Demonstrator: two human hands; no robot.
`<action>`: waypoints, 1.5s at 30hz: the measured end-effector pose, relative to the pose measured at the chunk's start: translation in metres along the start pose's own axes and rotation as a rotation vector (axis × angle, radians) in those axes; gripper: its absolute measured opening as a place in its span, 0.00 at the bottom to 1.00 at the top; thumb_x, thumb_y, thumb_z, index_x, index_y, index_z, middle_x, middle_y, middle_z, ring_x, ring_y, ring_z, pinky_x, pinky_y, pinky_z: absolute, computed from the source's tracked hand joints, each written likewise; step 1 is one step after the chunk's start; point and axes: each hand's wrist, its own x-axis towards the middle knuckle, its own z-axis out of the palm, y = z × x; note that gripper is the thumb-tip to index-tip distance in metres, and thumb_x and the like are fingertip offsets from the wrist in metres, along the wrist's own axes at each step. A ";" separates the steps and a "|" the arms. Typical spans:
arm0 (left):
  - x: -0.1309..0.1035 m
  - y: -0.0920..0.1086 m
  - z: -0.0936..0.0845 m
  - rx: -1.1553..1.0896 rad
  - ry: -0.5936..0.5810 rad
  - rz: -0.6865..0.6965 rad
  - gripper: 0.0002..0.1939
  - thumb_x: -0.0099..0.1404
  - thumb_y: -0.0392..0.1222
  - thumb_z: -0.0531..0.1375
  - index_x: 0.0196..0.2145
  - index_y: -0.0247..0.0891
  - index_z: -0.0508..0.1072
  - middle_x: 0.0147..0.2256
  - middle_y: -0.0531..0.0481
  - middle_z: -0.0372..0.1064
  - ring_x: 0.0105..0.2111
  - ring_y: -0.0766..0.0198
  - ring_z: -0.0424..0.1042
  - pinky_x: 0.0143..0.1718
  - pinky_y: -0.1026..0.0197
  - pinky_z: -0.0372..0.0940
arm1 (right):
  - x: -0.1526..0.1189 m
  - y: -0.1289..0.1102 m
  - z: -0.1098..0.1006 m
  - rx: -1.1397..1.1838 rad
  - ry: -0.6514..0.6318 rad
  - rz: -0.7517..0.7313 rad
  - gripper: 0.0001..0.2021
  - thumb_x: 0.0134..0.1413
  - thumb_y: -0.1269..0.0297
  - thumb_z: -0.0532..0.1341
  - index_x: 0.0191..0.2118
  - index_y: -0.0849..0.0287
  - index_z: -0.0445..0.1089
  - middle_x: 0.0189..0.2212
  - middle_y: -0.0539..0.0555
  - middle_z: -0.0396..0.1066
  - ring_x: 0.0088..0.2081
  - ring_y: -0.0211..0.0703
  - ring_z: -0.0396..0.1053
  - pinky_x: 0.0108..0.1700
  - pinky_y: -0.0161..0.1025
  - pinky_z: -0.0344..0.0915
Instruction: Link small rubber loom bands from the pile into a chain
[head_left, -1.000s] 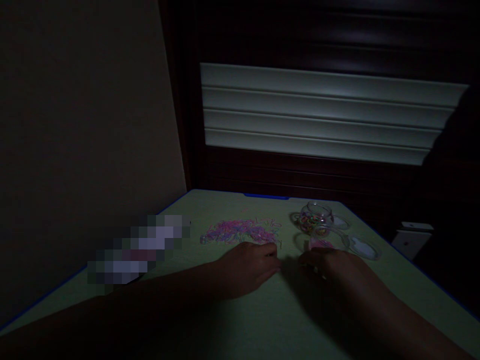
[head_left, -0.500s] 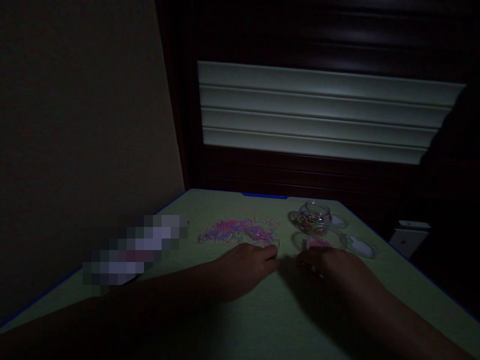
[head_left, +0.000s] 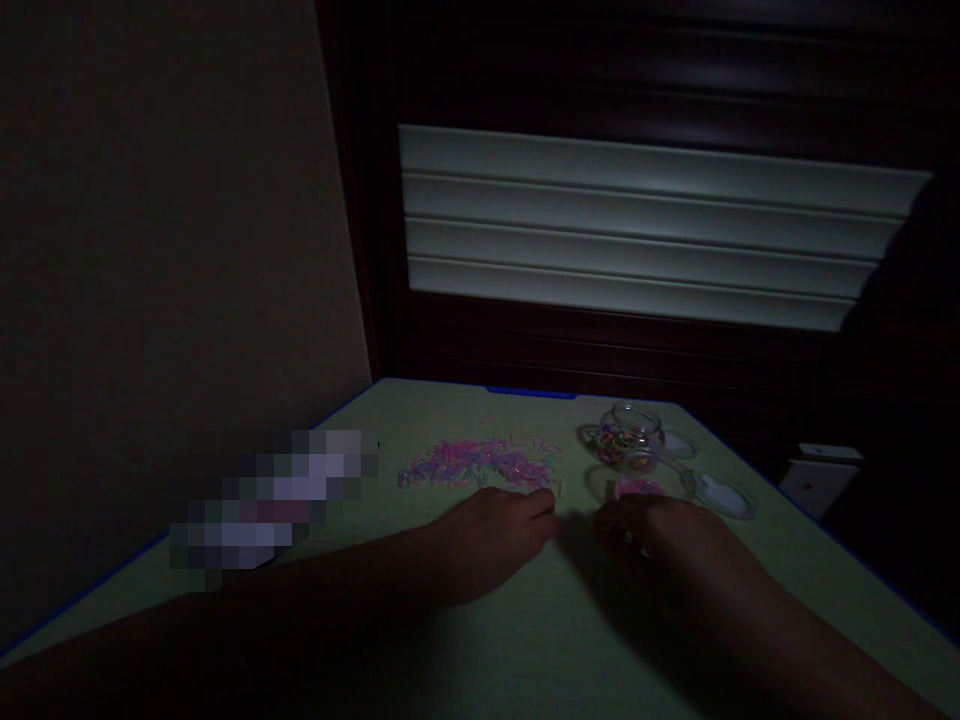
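A loose heap of thin pink and purple loops, like small rubber bands point(head_left: 480, 462), lies on the pale green table. My left hand point(head_left: 495, 540) rests at the heap's near right edge, fingers curled together; anything in them is hidden. On the right, my right hand point(head_left: 682, 530) is also closed, in front of a clear jar point(head_left: 637, 462) with pink loops in its bottom. The hand covers this jar's lower part, and what its fingertips hold is too dark to make out. Behind stands a second clear jar point(head_left: 636, 418) with multicoloured loops.
Two round lids point(head_left: 721, 496) lie to the right of the jars. A blurred-out long item point(head_left: 277, 500) is on the table's left side. The table's blue edge point(head_left: 529, 393) meets dark panelling. A white box point(head_left: 817, 485) stands beyond the right edge. The room is dim.
Both hands stay in nearly the same places, with only a slight shift of the fingers. The heap and jars look the same.
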 end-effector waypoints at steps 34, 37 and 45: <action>-0.001 0.002 -0.001 -0.131 0.145 -0.073 0.09 0.68 0.36 0.43 0.38 0.36 0.62 0.33 0.50 0.64 0.30 0.67 0.66 0.29 0.65 0.62 | 0.000 -0.005 -0.004 0.078 0.130 -0.122 0.09 0.50 0.73 0.53 0.35 0.56 0.68 0.32 0.54 0.70 0.32 0.41 0.68 0.35 0.37 0.62; -0.001 0.002 0.000 -0.130 0.160 -0.069 0.09 0.67 0.36 0.43 0.38 0.36 0.62 0.32 0.50 0.64 0.30 0.67 0.66 0.28 0.65 0.62 | -0.001 -0.006 -0.005 0.080 0.145 -0.128 0.08 0.51 0.72 0.52 0.32 0.56 0.68 0.32 0.54 0.70 0.31 0.40 0.68 0.35 0.36 0.61; -0.002 0.002 -0.002 -0.115 0.167 -0.043 0.09 0.67 0.36 0.44 0.37 0.35 0.62 0.32 0.50 0.64 0.29 0.67 0.65 0.26 0.65 0.60 | 0.000 -0.007 -0.006 0.094 0.121 -0.125 0.07 0.50 0.73 0.53 0.29 0.57 0.67 0.27 0.51 0.68 0.29 0.38 0.66 0.33 0.34 0.59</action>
